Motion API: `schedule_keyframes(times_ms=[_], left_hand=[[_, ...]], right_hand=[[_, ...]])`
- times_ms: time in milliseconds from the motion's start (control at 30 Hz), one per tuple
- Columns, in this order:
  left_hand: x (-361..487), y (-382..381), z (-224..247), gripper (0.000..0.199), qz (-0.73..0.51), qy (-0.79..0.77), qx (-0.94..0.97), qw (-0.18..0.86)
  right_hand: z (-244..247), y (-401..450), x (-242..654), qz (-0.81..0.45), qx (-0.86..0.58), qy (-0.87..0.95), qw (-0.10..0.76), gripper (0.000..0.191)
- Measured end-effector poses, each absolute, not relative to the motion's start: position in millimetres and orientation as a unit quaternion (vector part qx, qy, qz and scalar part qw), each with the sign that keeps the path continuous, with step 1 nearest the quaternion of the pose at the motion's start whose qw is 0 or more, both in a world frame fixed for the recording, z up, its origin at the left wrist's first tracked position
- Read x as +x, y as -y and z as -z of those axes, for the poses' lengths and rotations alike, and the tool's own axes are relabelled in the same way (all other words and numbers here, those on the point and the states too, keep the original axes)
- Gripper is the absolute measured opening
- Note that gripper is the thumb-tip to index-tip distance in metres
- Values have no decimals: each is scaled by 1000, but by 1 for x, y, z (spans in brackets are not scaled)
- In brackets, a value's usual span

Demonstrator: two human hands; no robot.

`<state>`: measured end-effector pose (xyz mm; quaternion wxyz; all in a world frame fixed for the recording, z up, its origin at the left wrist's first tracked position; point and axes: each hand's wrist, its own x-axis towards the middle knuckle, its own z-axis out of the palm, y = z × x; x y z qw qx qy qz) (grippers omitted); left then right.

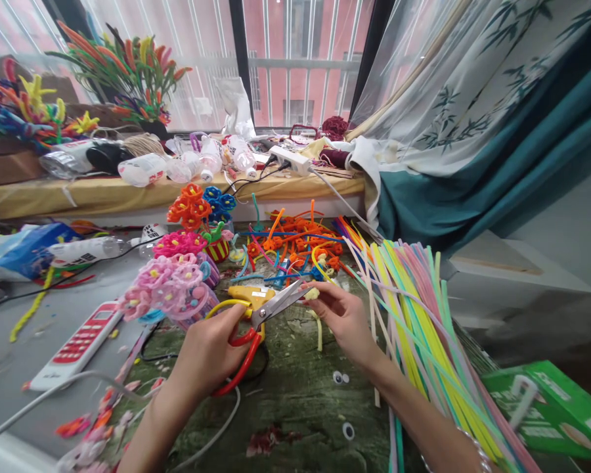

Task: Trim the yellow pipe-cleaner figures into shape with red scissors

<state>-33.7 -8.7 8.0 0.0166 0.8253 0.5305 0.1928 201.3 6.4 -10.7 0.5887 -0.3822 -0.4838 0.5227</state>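
Pale-yellow chenille-stem piece (312, 294) sits pinched in my right fingers (328, 289). I see my left fingers (233, 318) gripping red-and-yellow-handled scissors (276, 306), blade tips just beside the piece.

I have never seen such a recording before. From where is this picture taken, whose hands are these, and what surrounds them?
There is no machine here, only a person. The camera is worn on the person's head and looks forward and down. The left hand holds scissors with red and yellow handles. Beside the blade tips, the right hand pinches a small pale yellow fuzzy piece. On the green surface lie a bundle of coloured fuzzy stems to the right, some googly eyes, and, farther back, a pile of orange pieces. To the left are fuzzy flowers. Behind everything, plastic bottles lie on a ledge by the window.
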Motion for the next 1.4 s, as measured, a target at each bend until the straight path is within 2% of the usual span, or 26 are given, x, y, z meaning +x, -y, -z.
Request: schedule_keyframes(times_ms=[233, 367, 467, 967, 1400], left_hand=[[-29, 9, -6, 10, -147, -559, 815, 35], [-27, 10, -4, 10, -140, -565, 812, 41], [-26, 10, -4, 10, -140, -568, 810, 42], [-30, 10, -2, 13, -157, -545, 823, 38], [-31, 10, -1, 14, -146, -540, 827, 46]], right_hand=[[16, -8, 201, -553, -367, 462, 588, 23], [18, -11, 202, -561, -363, 414, 618, 31], [17, -12, 203, -580, -347, 385, 629, 29], [13, -13, 207, -659, -334, 305, 601, 28], [20, -16, 210, -673, -331, 308, 585, 29]])
